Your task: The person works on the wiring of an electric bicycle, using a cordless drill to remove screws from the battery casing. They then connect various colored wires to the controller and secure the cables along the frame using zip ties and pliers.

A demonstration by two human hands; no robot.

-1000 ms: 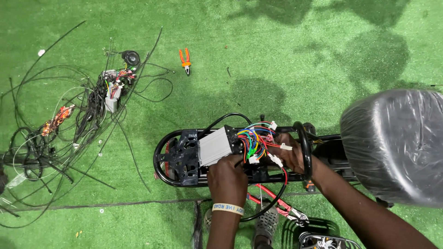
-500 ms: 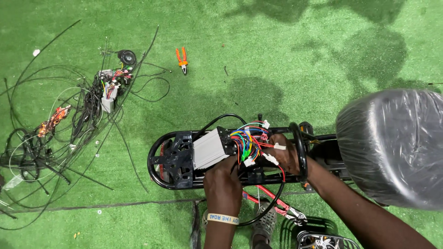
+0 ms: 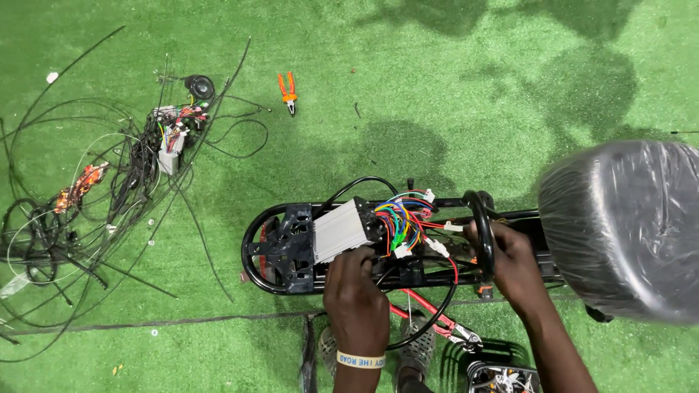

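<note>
Ribbed, seemingly metal controller box

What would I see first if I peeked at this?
The bright bundle of coloured wires beside a silver box in a black frame, mid-picture, with the left hand touching the box. A big tangle of black cables sprawls on the green turf at left, and a plastic-wrapped seat fills the right.

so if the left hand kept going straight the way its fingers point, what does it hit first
Most likely the silver controller box: the left hand points up the picture, fingertips already at its lower edge. Depth is hard to judge from above.
</note>
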